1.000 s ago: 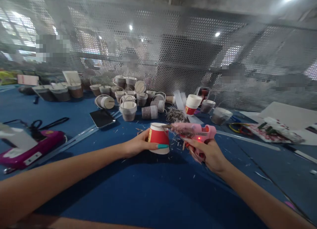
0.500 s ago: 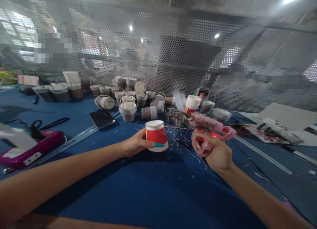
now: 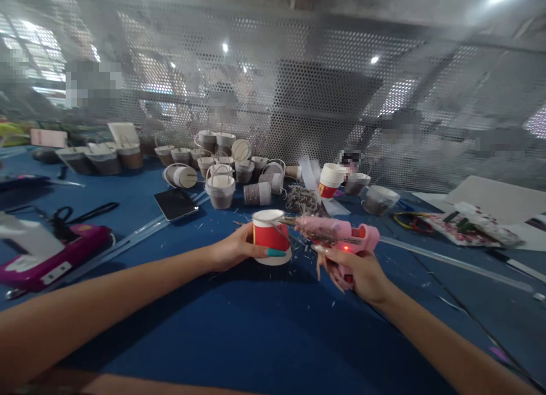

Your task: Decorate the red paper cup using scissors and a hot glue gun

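Observation:
My left hand [image 3: 239, 248] is closed around a red paper cup [image 3: 269, 237] with a white rim, its thumb across the front. The cup stands on a white round base, just over the blue tabletop. In my right hand [image 3: 362, 275] is a pink hot glue gun [image 3: 335, 231] with a red light glowing on its side. Its nozzle points left and reaches the cup's upper right edge; whether it touches is unclear. A clear glue stick [image 3: 452, 261] extends from the back of the gun.
Behind the cup stand several small twine-wrapped buckets [image 3: 220, 190]. A phone [image 3: 176, 204] and a purple power strip [image 3: 81, 247] lie to the left. Tangled twine [image 3: 301, 198] and a stack of paper cups [image 3: 331, 181] sit beyond the glue gun. A plastic bag [image 3: 478, 227] is at right.
My right hand has brought the glue gun left and levelled it, so the nozzle is now at the cup's upper edge. My left hand and the cup have barely shifted.

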The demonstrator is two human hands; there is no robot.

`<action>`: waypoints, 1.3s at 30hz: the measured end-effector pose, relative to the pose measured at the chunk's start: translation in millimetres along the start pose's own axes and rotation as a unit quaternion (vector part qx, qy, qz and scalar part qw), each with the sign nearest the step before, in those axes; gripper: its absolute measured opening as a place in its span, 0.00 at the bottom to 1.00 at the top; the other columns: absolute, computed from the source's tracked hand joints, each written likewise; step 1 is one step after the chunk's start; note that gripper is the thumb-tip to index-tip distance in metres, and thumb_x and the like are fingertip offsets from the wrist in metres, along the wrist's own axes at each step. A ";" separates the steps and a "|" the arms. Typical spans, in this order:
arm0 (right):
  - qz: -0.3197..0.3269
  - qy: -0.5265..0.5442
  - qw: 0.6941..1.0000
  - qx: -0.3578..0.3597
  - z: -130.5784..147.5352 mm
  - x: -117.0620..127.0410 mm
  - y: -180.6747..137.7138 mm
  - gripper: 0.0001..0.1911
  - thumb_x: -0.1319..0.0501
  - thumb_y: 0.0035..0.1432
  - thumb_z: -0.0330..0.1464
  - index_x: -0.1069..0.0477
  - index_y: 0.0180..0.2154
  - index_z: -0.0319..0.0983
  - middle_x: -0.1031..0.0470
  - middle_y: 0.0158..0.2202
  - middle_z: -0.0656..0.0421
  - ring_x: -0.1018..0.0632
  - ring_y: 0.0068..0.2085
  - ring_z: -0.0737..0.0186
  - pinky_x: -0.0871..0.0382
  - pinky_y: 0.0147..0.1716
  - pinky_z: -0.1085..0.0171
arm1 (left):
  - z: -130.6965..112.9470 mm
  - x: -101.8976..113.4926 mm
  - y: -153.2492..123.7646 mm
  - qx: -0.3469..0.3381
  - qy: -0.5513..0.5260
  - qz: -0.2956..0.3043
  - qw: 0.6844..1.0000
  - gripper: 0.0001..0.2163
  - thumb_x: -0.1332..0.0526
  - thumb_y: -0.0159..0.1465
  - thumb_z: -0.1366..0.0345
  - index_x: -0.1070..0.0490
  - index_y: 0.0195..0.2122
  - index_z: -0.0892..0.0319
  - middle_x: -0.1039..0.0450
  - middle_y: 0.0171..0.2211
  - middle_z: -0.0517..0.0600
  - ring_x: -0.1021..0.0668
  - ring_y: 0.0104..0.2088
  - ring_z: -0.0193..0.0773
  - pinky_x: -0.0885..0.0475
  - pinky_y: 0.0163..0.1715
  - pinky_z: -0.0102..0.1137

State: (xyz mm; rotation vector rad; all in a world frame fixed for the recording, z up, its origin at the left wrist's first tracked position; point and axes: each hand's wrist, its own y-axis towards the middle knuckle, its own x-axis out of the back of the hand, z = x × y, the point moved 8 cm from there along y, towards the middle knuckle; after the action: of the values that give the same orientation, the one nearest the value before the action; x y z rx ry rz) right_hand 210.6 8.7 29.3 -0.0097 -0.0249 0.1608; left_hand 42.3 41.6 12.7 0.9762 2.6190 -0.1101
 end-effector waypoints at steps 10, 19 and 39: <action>0.010 -0.042 0.999 0.024 0.5 -6.1 -0.4 0.19 0.35 0.45 0.45 0.32 0.17 0.37 0.42 0.09 0.66 0.41 0.11 0.74 0.48 0.11 0.70 | 2.7 3.1 -0.4 -0.007 0.009 0.002 1.000 0.23 0.27 0.43 0.69 0.28 0.42 0.62 0.22 0.38 0.54 0.23 0.38 0.40 0.32 0.44 0.36; 0.007 -0.026 1.000 0.016 4.3 -8.4 -2.2 0.21 0.33 0.43 0.43 0.34 0.11 0.38 0.40 0.08 0.64 0.39 0.12 0.72 0.42 0.14 0.68 | 2.2 1.6 -1.0 -0.008 0.010 0.014 1.000 0.23 0.27 0.45 0.69 0.28 0.43 0.62 0.22 0.39 0.54 0.22 0.39 0.40 0.32 0.44 0.35; -0.008 -0.008 1.000 0.009 6.6 -4.7 -2.9 0.22 0.34 0.43 0.40 0.36 0.07 0.39 0.40 0.05 0.62 0.36 0.10 0.70 0.41 0.14 0.67 | -0.5 -1.0 -2.2 -0.027 -0.021 0.048 0.998 0.23 0.30 0.46 0.73 0.27 0.45 0.61 0.22 0.40 0.54 0.22 0.41 0.41 0.32 0.45 0.34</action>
State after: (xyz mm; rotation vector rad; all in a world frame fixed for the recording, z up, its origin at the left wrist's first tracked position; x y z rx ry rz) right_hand 206.3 5.1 35.8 0.0097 -0.0387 0.1446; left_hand 41.4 39.4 13.4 1.0662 2.5187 -0.0366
